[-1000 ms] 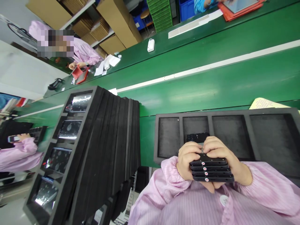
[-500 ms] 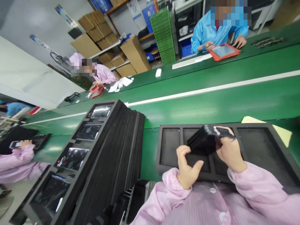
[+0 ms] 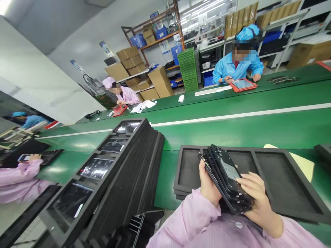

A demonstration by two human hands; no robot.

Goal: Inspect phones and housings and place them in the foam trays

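Observation:
A small stack of black smartphones [image 3: 224,175] with their inner backs exposed is held in front of my chest. My left hand [image 3: 210,184] is closed round the stack's left edge. At the lower right side, my right hand [image 3: 260,196] grips it too, fingers lying across the top phone near a grey label. Directly behind and below the phones lies a black foam tray [image 3: 281,179] with several compartments; the stack and my hands hide part of it.
To the left rises a tall pile of black foam trays [image 3: 134,175]; its top one holds phone screens [image 3: 97,168]. Yellow paper [image 3: 301,163] sticks out behind the near tray. Across the green bench [image 3: 232,132], a co-worker in blue [image 3: 230,65] handles a red-framed tablet [image 3: 243,84].
The phone stack has turned so the top phone's back faces up. My left hand, apart with open fingers before, now grips the stack. The view has tilted up.

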